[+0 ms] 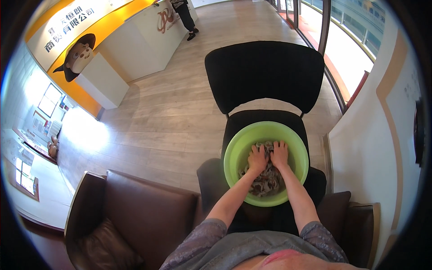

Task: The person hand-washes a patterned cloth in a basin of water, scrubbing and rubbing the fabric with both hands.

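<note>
A light green plastic basin point(233, 158) rests on the seat of a black chair point(265, 76) in front of me. Inside it lies a bunched, patterned cloth point(266, 182) in brown and pale tones, which looks wet. My left hand point(258, 159) presses on the cloth's upper part, fingers bent over it. Close beside it on the right, my right hand point(279, 154) bears on the same cloth, its fingers spread towards the basin's far side. Whether either hand grips a fold is hidden, since the fingertips sink into the fabric.
A brown leather sofa point(148, 199) with a cushion point(111, 246) is at the lower left. Beyond the wooden floor point(162, 125) stands a white counter point(145, 40), with a person point(184, 17) beside it. Glass doors point(324, 30) and a white wall point(361, 141) line the right.
</note>
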Motion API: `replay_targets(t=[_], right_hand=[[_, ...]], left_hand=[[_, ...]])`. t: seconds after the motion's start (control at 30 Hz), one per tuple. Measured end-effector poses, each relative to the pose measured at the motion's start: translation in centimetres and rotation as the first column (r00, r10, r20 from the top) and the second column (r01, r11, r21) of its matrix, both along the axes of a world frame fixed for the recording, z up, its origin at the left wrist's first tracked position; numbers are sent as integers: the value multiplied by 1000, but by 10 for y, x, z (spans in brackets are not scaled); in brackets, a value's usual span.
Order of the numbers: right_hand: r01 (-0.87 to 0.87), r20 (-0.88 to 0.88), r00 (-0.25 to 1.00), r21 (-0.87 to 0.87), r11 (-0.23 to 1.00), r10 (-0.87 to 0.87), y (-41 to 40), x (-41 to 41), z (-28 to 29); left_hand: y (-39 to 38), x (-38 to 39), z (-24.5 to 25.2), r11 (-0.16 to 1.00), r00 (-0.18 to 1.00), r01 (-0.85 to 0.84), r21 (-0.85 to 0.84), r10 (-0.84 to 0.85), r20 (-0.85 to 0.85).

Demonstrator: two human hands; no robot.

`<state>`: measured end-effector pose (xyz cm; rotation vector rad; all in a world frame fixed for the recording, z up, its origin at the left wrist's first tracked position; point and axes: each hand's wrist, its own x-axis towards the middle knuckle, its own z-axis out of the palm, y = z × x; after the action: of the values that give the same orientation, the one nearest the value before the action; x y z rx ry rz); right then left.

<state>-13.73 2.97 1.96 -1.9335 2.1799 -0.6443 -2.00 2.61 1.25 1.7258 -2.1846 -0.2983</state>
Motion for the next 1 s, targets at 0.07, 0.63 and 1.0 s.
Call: replay_targets(t=[0.07, 0.63, 1.0], right_hand=[[-15, 21, 1000, 28, 1000, 15, 1, -1, -1], [3, -16, 1000, -4, 1000, -3, 16, -4, -7], [-380, 558, 764, -17, 925, 324, 6, -11, 13]], left_hand=[[1, 2, -1, 1000, 1000, 6, -9, -6, 4], [20, 23, 41, 978, 979, 149, -148, -124, 164], [-11, 38, 5, 913, 882, 407, -11, -396, -255]])
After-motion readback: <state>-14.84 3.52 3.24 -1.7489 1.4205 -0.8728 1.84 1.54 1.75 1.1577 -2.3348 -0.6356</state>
